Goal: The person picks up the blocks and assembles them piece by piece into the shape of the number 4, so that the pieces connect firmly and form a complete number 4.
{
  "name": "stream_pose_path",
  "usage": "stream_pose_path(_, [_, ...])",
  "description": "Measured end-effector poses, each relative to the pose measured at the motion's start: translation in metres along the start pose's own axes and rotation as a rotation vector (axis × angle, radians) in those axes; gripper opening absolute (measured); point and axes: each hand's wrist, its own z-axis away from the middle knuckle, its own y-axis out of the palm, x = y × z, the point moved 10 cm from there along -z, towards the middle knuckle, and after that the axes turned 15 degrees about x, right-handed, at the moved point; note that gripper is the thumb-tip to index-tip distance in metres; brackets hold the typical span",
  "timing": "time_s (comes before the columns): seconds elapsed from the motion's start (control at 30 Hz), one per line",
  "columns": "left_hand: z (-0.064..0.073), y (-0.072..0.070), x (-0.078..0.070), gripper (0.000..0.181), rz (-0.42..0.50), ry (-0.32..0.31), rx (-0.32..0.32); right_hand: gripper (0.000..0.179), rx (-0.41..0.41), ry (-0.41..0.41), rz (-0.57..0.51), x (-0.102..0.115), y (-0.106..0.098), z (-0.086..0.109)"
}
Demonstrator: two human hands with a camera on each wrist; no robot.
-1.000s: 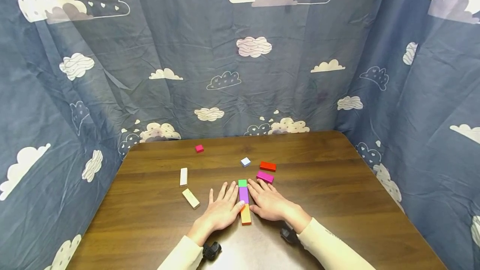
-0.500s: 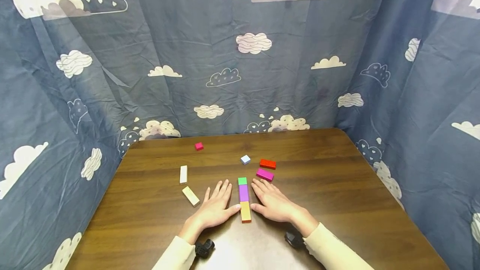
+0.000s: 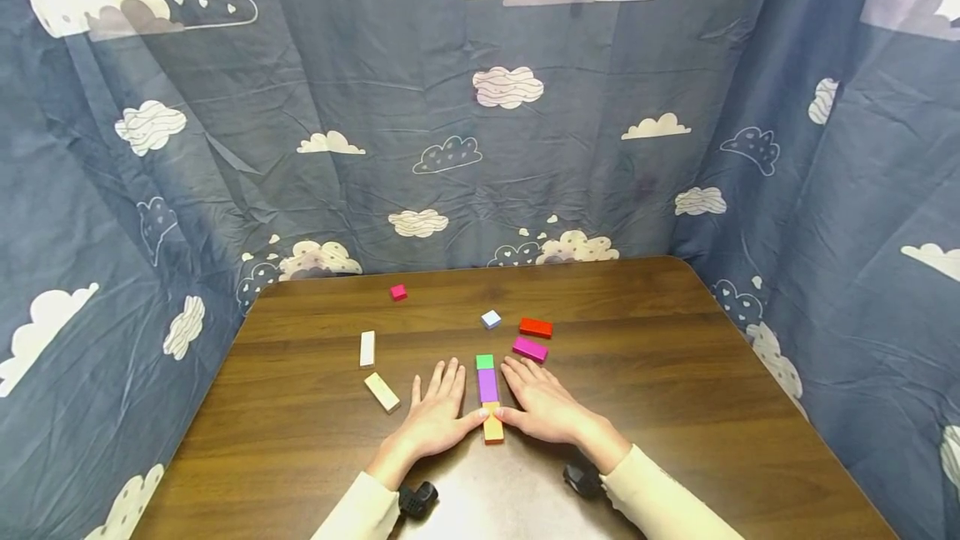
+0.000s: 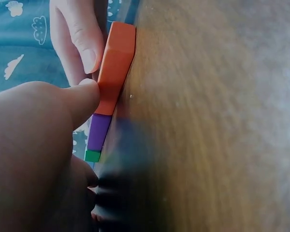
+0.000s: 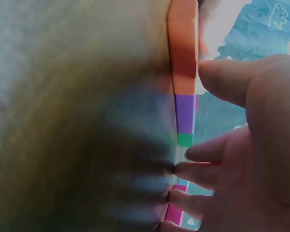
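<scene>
In the head view an orange block (image 3: 492, 432), a purple block (image 3: 488, 385) and a green block (image 3: 485, 362) lie end to end in a line on the wooden table. My left hand (image 3: 433, 419) lies to the left of the line, fingers straight and spread, its thumb tip on the orange block's upper edge. My right hand (image 3: 551, 408) lies on the other side, fingers extended, its thumb tip also at the orange block. Both wrist views show the thumbs at that block's upper edge; the orange block stands nearest in each, with purple and green beyond.
Right of the line's far end lie a magenta block (image 3: 530, 349) and a red block (image 3: 536, 328). A light blue block (image 3: 491, 319) and a pink block (image 3: 398, 292) sit farther back. To the left are a white block (image 3: 367, 349) and a cream block (image 3: 382, 392).
A second ago both hands were close against the line of blocks. They drew apart sideways, and now both thumbs have come inward onto the orange block. The other blocks stayed put.
</scene>
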Motion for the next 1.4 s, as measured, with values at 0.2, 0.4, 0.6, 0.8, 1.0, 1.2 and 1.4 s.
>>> stream_pose_path(0.2, [0.004, -0.005, -0.011, 0.085, -0.017, 0.05, -0.031, 0.049, -0.203, -0.008, -0.069, -0.009, -0.03, 0.003])
stream_pose_path(0.4, [0.003, -0.012, -0.03, 0.081, -0.138, 0.115, -0.039, 0.034, -0.362, 0.08, -0.039, -0.037, -0.062, 0.0])
stream_pose_path(0.6, [-0.003, -0.007, -0.031, 0.078, -0.188, 0.099, -0.011, 0.033, -0.34, 0.185, -0.048, -0.063, -0.062, -0.006])
stream_pose_path(0.8, [-0.004, -0.007, -0.035, 0.078, -0.184, 0.104, -0.006, 0.033, -0.342, 0.21, -0.023, -0.072, -0.061, -0.009])
stream_pose_path(1.0, [-0.006, -0.009, -0.038, 0.079, -0.18, 0.113, -0.017, 0.036, -0.348, 0.238, -0.004, -0.078, -0.063, -0.013])
stream_pose_path(1.2, [-0.006, -0.008, -0.039, 0.079, -0.19, 0.117, -0.012, 0.035, -0.346, 0.274, -0.009, -0.083, -0.062, -0.012])
stream_pose_path(1.4, [-0.007, -0.006, -0.037, 0.08, -0.203, 0.117, -0.014, 0.031, -0.343, 0.291, -0.011, -0.086, -0.059, -0.013])
